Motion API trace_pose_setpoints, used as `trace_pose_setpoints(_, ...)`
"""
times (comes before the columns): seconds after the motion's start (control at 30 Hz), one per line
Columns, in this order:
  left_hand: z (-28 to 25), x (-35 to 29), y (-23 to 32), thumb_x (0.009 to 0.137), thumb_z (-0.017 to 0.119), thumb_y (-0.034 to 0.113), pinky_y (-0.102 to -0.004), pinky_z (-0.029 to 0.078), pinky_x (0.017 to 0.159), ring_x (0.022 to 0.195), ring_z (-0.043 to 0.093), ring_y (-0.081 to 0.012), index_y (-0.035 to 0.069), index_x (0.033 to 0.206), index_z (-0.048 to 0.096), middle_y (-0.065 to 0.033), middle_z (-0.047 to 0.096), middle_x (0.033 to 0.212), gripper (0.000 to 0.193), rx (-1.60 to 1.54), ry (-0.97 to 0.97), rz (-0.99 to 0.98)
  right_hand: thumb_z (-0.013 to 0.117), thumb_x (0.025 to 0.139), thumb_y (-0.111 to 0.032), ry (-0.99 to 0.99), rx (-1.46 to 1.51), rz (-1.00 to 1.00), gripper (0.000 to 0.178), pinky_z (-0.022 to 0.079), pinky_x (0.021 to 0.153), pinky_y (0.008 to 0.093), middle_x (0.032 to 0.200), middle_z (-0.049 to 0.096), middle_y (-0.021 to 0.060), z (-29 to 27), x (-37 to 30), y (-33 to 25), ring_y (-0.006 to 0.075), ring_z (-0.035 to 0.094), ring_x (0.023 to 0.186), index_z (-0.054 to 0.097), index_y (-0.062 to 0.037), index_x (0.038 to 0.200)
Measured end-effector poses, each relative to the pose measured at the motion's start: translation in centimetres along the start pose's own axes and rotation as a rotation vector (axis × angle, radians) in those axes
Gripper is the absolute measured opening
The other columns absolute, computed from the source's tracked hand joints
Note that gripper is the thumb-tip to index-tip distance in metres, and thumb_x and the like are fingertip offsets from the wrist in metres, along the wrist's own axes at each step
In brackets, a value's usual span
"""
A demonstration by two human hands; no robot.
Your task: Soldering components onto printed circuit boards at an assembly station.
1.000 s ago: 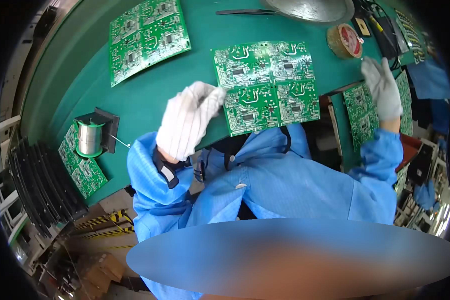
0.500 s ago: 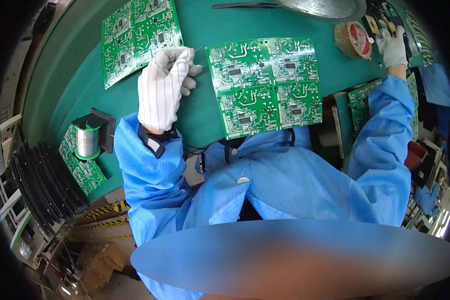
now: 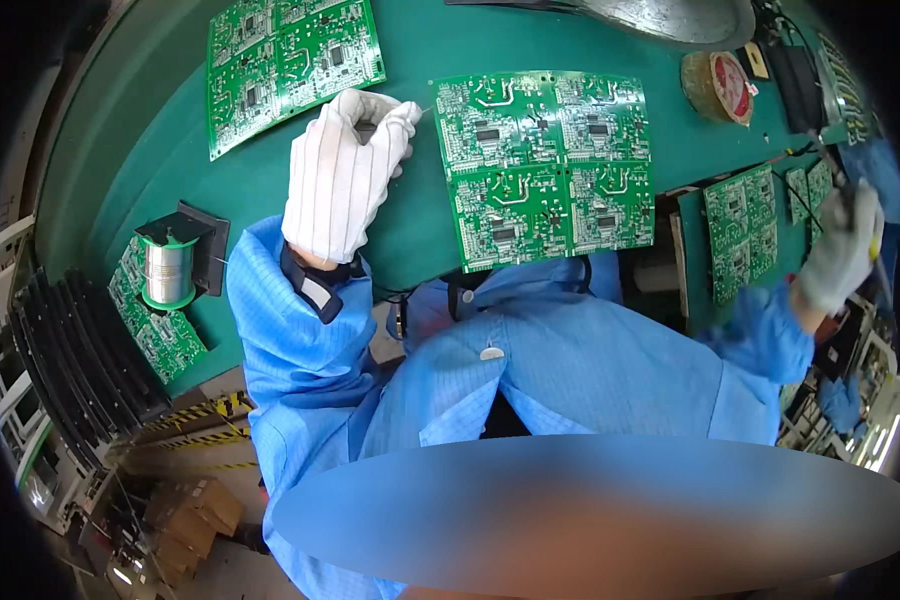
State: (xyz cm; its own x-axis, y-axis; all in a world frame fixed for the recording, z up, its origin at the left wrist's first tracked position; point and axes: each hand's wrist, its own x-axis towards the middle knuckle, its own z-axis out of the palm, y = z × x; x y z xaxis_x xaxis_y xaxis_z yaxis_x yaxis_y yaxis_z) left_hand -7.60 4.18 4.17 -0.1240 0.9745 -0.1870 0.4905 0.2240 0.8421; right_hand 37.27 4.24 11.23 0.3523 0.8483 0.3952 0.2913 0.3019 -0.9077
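In a white striped glove, my left hand [image 3: 345,175] is closed in a pinch, with a short thin end of solder wire [image 3: 426,109] sticking out past the fingertips. The wire end points at the left edge of a green circuit board panel [image 3: 555,165], which lies at the table's front edge. Off to the right, my gloved right hand [image 3: 842,255] is wrapped round a soldering iron [image 3: 850,205] with dark and yellow parts. Motion smears this hand and the tool somewhat.
Another board panel [image 3: 295,65] lies at the far left. A solder spool [image 3: 169,275] sits by a black stand [image 3: 205,235]. A tape roll [image 3: 720,85] and a metal dish [image 3: 675,18] are at the back. More boards [image 3: 740,235] lie right; black racks [image 3: 80,365] stand left.
My right hand has come back from the far right, near the tape roll, toward me, bringing the soldering iron along. My left hand stays pinched beside the board panel.
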Motion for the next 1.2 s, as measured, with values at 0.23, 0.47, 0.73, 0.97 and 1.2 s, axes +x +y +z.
trace_pose_setpoints(0.23, -0.2, 0.3, -0.3, 0.097, 0.064, 0.031, -0.0279, 0.055, 0.077, 0.080, 0.068, -0.0142, -0.004, 0.107, 0.068, -0.0108, 0.075, 0.093, 0.036, -0.053, -0.153, -0.043, 0.049, 0.109, -0.021, -0.567, 0.054, -0.022, 0.043, 0.047, 0.068, 0.0237, 0.108, 0.073, 0.0186, 11.5, -8.6, 0.5, 0.0122, 0.066, 0.078, 0.055, 0.0090, 0.138)
trace_pose_setpoints(0.47, -0.3, 0.9, -1.0, 0.096, 0.063, 0.029, -0.0271, 0.054, 0.080, 0.083, 0.067, -0.0128, -0.004, 0.108, 0.068, -0.0091, 0.074, 0.096, 0.035, -0.087, -0.233, -0.050, 0.069, 0.094, -0.003, -0.730, 0.161, -0.140, 0.020, 0.057, 0.070, 0.0314, 0.099, 0.077, 0.0127, 19.4, -8.5, 1.0, 0.0192, 0.072, 0.080, 0.071, -0.0002, 0.113)
trace_pose_setpoints(0.73, -1.0, 1.2, -1.9, 0.096, 0.063, 0.028, -0.0234, 0.051, 0.082, 0.085, 0.063, -0.0084, -0.004, 0.113, 0.068, -0.0043, 0.071, 0.093, 0.037, -0.112, -0.349, 0.026, 0.070, 0.091, -0.002, -0.713, 0.022, -0.268, 0.015, 0.055, 0.073, 0.0343, 0.093, 0.077, 0.0071, 18.1, -9.0, 1.2, 0.0223, 0.072, 0.075, 0.073, -0.0049, 0.105)
trace_pose_setpoints(0.97, -0.9, 1.1, -1.5, 0.091, 0.062, 0.025, -0.0248, 0.048, 0.084, 0.087, 0.062, -0.0113, -0.006, 0.117, 0.064, -0.0047, 0.068, 0.088, 0.040, -0.030, -0.362, 0.080, 0.057, 0.103, -0.009, -0.574, 0.009, -0.134, 0.018, 0.051, 0.068, 0.0261, 0.104, 0.073, 0.0114, 14.6, -10.1, 2.7, 0.0091, 0.061, 0.070, 0.068, 0.0024, 0.111)
trace_pose_setpoints(1.2, -0.5, 0.6, -1.1, 0.088, 0.061, 0.021, -0.0289, 0.049, 0.085, 0.089, 0.064, -0.0148, -0.006, 0.112, 0.065, -0.0078, 0.070, 0.094, 0.037, -0.008, -0.318, 0.039, 0.058, 0.104, -0.010, -0.370, 0.066, 0.094, 0.018, 0.051, 0.063, 0.0226, 0.103, 0.074, 0.0111, 12.2, -11.2, 3.9, 0.0066, 0.059, 0.068, 0.066, 0.0034, 0.113)
